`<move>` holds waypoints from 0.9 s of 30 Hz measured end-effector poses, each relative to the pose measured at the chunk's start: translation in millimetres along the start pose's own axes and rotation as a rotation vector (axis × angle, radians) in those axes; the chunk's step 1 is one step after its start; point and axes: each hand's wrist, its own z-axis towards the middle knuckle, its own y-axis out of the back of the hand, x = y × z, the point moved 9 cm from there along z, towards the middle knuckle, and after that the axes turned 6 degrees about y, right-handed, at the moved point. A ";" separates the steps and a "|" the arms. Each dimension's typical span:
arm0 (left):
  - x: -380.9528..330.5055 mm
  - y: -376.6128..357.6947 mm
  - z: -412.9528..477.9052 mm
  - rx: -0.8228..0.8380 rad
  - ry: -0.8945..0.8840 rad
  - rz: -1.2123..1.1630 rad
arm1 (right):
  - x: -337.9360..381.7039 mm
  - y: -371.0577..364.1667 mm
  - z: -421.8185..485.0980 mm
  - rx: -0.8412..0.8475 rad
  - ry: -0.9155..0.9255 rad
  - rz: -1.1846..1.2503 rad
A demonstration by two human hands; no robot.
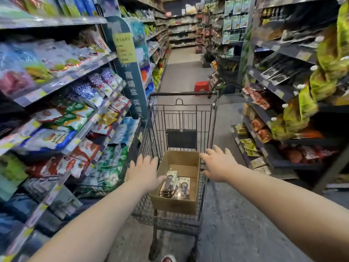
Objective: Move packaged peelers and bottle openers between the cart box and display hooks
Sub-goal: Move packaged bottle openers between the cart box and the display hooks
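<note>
Far left, shelves point(56, 76) crammed with bagged goods, and a blue aisle sign point(130, 76) juts out past them. Your left hand point(143, 173) is over the left rim of the wire cart point(181, 118). Its fingers point(140, 160) are straight and close together, holding nothing; can't tell if the palm touches the rim. A cardboard box point(175, 202), top open, sits in the cart basket between your hands. The task items are inside, at the box's near-left part: carded packs point(168, 183) in two short side-by-side stacks. Too blurred to tell peelers from bottle openers. Your right hand point(219, 165) is by the box's far right corner, fingers point(217, 150) spread and straight, gripping nothing. A red stool point(202, 87) stands on the floor beyond the cart. More stocked shelves point(283, 76) are on the right.
</note>
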 end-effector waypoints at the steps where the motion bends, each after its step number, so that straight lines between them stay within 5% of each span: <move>1: -1.9 -6.8 13.6 0.009 -0.003 -0.003 | -4.2 -6.8 11.2 0.012 0.000 0.009; 16: -4.6 -151.9 229.9 0.295 -0.102 -0.098 | -27.8 -141.0 213.6 0.319 -0.055 0.155; 27: -13.8 -303.8 278.1 0.572 0.064 -0.321 | -11.7 -299.9 303.0 0.614 -0.002 0.343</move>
